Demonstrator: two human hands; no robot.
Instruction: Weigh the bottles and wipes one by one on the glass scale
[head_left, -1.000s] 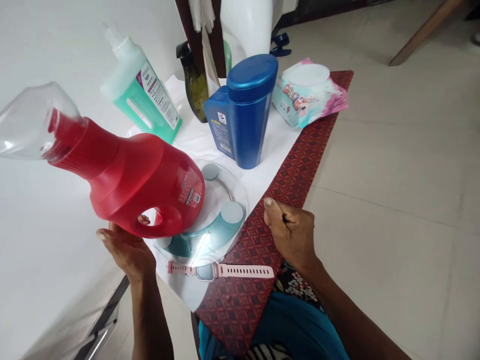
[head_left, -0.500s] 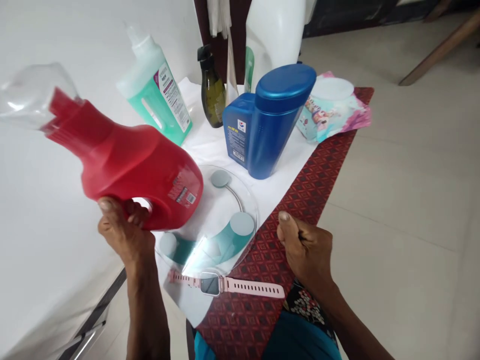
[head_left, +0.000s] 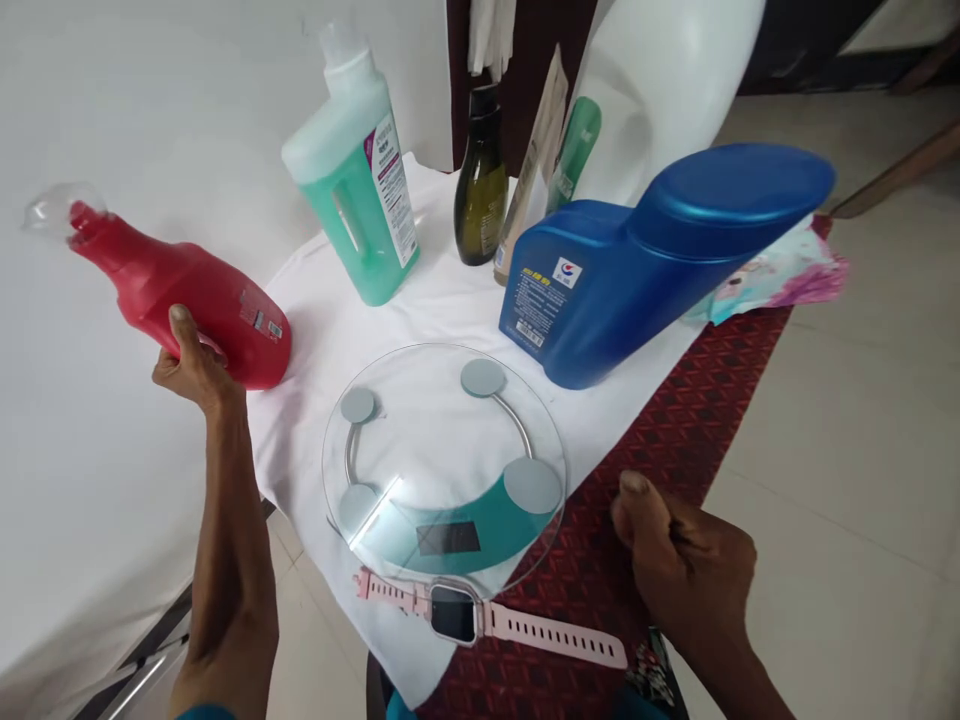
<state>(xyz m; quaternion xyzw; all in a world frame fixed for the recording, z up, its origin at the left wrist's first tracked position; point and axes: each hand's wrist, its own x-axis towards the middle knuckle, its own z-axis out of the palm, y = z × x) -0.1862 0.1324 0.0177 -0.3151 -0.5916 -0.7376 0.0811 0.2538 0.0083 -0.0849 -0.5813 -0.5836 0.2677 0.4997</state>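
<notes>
My left hand [head_left: 193, 362] grips the handle of a red detergent jug [head_left: 180, 288] with a clear cap, held tilted at the left edge of the white cloth [head_left: 322, 330]. My right hand [head_left: 686, 565] is a closed fist over the red patterned runner [head_left: 637, 480], holding nothing. Between the hands lies a round glass bathroom scale [head_left: 442, 465], with nothing on it. A pink smartwatch [head_left: 480, 618] lies just in front of the scale.
Behind the scale stand a blue detergent jug [head_left: 637, 260], a green liquid bottle [head_left: 360, 190], a dark spray bottle [head_left: 480, 185] and a white jug [head_left: 660, 80]. A wet-wipes pack [head_left: 772, 275] lies at the right. Tiled floor lies to the right.
My left hand carried the red jug off the scale to the left and further away. The scale is now bare. My right hand stayed closed near the runner.
</notes>
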